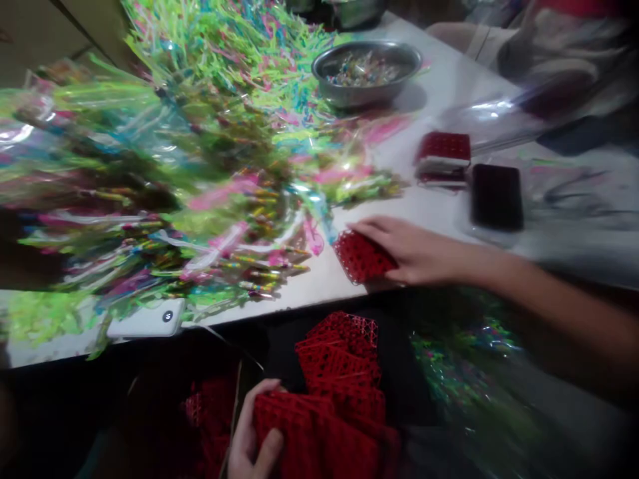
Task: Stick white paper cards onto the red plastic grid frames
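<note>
The right hand (414,249) lies spread, pressing a red plastic mesh panel (362,256) onto the white table's (309,293) edge, long axis slanting. Below that edge, the left hand (254,432) pinches a fanned stack of red panels (319,432).

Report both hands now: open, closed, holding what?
Left hand: closed, gripping a stack of red plastic mesh squares.
Right hand: open, resting flat on a red plastic mesh square.

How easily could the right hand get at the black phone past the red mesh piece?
Probably quite easily: the right hand rests on a red plastic mesh piece, and only white tabletop shows between it and the black phone, so nothing seems in the way.
</note>
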`<state>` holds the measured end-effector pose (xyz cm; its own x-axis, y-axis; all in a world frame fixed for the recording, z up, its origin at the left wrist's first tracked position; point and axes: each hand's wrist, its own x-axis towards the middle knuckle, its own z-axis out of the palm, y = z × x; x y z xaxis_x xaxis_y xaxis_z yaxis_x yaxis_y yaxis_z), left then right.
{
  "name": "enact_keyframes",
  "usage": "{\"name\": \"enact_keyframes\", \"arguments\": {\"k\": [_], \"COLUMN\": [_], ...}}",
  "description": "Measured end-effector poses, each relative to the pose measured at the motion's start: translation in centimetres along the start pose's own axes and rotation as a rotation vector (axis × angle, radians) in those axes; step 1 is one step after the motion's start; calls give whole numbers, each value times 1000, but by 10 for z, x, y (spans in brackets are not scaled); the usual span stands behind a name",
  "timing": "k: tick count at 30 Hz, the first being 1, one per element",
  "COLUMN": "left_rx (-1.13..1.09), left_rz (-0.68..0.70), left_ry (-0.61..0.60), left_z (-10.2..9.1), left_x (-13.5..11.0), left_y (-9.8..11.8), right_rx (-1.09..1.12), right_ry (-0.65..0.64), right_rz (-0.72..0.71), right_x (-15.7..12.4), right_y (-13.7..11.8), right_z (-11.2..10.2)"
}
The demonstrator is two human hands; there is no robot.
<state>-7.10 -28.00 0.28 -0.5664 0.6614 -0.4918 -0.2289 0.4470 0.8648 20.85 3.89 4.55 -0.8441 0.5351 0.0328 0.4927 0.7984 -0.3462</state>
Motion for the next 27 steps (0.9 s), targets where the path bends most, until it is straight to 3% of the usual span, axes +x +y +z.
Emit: {"name": "enact_keyframes", "arguments": {"k": [3,6,8,10,12,14,17,20,23,27], "left_rx": [-208,-369,-422,-445,-439,-417,-422,-491,-572,-651], "left_rz": [-110,-103,-49,9,58,88,111,155,132,-14], "left_ry": [-4,-22,-36,-55,-98,-158,-224,-161,-105,-205], "left_z": [6,21,33,45,55,64,70,68,65,67], "left_x": [6,15,20,24,24,21,17,20,23,17], "left_y": [17,36,48,59,70,78,84,84,85,93], "right_rx": [-60,-50,99,473,933,1137,1296,1304,1304,1472], "right_ry": [-124,-72,50,111,14,-16,242,479,644,735], "right_rz": [-43,-30,41,209,320,474,545,628,737,751], "right_x": [23,18,2,-17,-31,-35,-31,-34,-47,-57], "right_y": [15,2,-27,-69,-116,-156,-183,-178,-167,-170], "right_z": [7,4,-2,-5,-1,9,24,32,35,40]}}
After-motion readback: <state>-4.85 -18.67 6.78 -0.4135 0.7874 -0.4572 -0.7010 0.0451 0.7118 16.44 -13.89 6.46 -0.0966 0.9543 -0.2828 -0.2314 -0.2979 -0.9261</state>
